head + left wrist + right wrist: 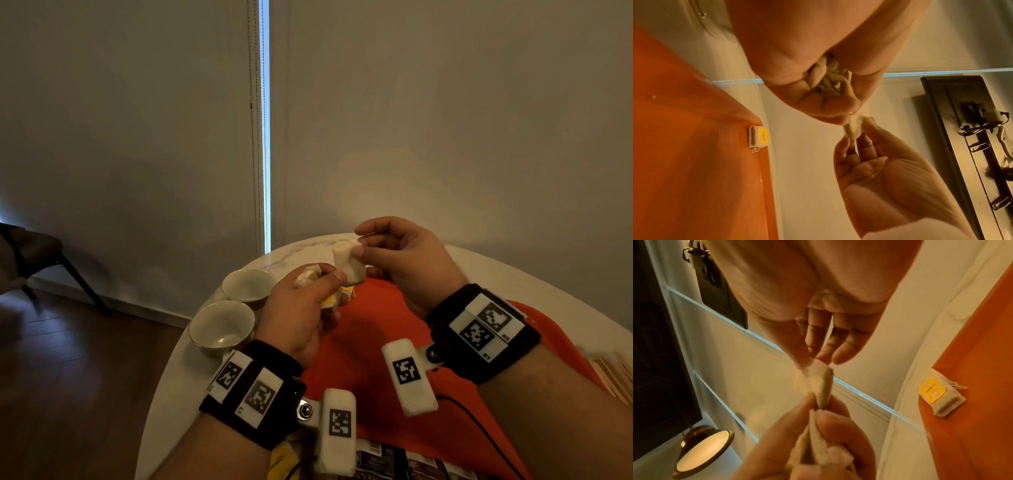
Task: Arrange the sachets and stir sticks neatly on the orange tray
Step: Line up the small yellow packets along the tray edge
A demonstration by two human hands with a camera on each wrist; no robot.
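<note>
Right hand [404,260] pinches one sachet [346,265] from the bunch [828,79] gripped in the left hand [301,311] above the tray [373,342] (only one sachet [939,395] placed, at its far edge), so most remains.

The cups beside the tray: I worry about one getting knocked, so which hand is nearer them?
Left. The left hand holds sachets just beside the two cups, nearly above them. The right hand is farther off, over the orange tray's far end.
</note>
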